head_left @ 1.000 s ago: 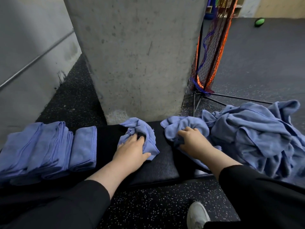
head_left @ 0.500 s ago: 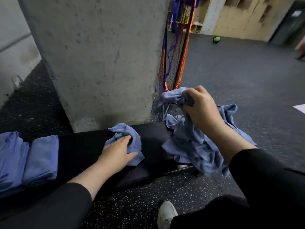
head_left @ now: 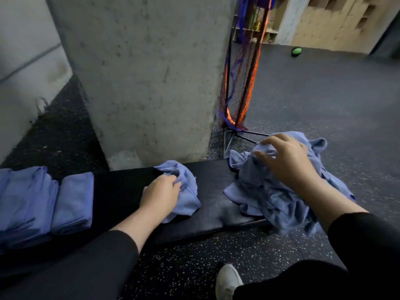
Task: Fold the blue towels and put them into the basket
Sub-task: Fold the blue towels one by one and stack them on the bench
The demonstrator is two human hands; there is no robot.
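towel folding, partway: some folded, a heap left, no basket in view

item 1. left hand (head_left: 161,194): rests on a single crumpled towel (head_left: 184,189) near the middle of the black bench pad (head_left: 121,191); fingers curled into the cloth, gripping a bunch of it at its far edge.

item 2. right hand (head_left: 287,161): over the top of the unfolded heap (head_left: 266,191) at the right end of the pad; fingers spread and bent, tips touching the cloth. whether any fold is actually pinched cannot be told from this view.

item 3. folded towels (head_left: 43,202): several lie side by side at the left end of the pad, well apart from both hands. the exact count is unclear, as the stack runs off the left edge of the frame.

item 4. unfolded heap: loose, rumpled, several towels tangled, hanging partly over the near right corner of the pad towards the speckled floor (head_left: 194,256).

item 5. surroundings: concrete pillar (head_left: 140,72) just beyond the pad; a netted frame (head_left: 242,72) to its right; a green ball (head_left: 296,51) far off on the floor; a white shoe (head_left: 227,280) at the near edge.

status, as a judgement: folding is partly done. the crumpled towel under the left hand looks to be the one in hand; the heap remains, and nothing has been put in a basket that shows here. no basket can be identified with certainty.
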